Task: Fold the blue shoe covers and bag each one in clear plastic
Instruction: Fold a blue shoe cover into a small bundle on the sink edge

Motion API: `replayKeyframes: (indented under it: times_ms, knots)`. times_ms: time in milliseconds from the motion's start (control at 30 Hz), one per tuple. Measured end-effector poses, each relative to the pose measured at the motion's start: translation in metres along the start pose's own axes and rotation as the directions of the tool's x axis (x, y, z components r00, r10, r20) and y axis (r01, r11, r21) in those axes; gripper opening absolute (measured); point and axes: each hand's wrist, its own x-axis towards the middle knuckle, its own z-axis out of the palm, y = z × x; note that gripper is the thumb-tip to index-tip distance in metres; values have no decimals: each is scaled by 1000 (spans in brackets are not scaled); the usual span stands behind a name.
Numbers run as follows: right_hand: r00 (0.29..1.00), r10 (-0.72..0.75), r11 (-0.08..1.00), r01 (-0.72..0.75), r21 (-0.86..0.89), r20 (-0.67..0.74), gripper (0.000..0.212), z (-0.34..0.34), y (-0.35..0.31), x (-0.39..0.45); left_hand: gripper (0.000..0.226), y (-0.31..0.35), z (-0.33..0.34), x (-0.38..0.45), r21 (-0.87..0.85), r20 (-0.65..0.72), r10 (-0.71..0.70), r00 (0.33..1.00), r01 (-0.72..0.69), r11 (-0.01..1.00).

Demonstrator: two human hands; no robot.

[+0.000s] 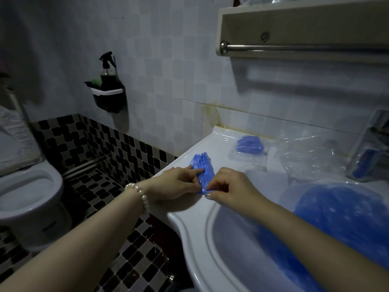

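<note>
Head view shows your two hands working on the flat left ledge of the white sink [189, 218]. Your left hand [176, 184] lies over the near left part of a blue shoe cover [203, 167], its index finger stretched out along the cover and its thumb curled at the cover's near end, so it holds the cover down and pinches it there. Your right hand [229, 188] has its fingers curled, and the thumb and fingertips pinch the same near end from the right. The cover lies narrow and gathered, pointing away from you toward the tiled wall.

Farther back on the ledge, well apart from your hands, a bagged shoe cover [250, 147] sits in a small clear bag. Just to its right lies a heap of loose clear plastic bags [311, 157]. A large pile of blue shoe covers [341, 211] fills the right side of the basin, under your right forearm. You wear a pearl bracelet [141, 194] on your left wrist.
</note>
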Motion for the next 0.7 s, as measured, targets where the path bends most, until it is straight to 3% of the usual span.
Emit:
replayKeyframes:
  times_ms: [100,167,267,433,600,700]
  knots:
    - [1000,-29,995,30,-93,12,7,7,-3,4,16,4,0,-3,-19,12,-13,1000,14,1000]
    - [997,63,990,-57,-132,40,14,6,-7,8,11,6,0,-4,-88,6,7,1000,-6,996]
    - [977,193,974,-179,-139,95,20,3,-13,14,21,4,1,-6,-219,21,57,998,-51,974]
    - [967,228,962,-205,-182,115,22,4,-16,18,14,-4,5,0,-12,-61,62,996,-63,998]
    - [993,117,993,-117,13,-20,17,3,-6,6,22,-7,6,3,-7,-83,48,995,-49,999]
    - [998,58,998,-58,-31,0,15,3,-2,2,19,-7,5,2,-33,-73,17,997,-20,999]
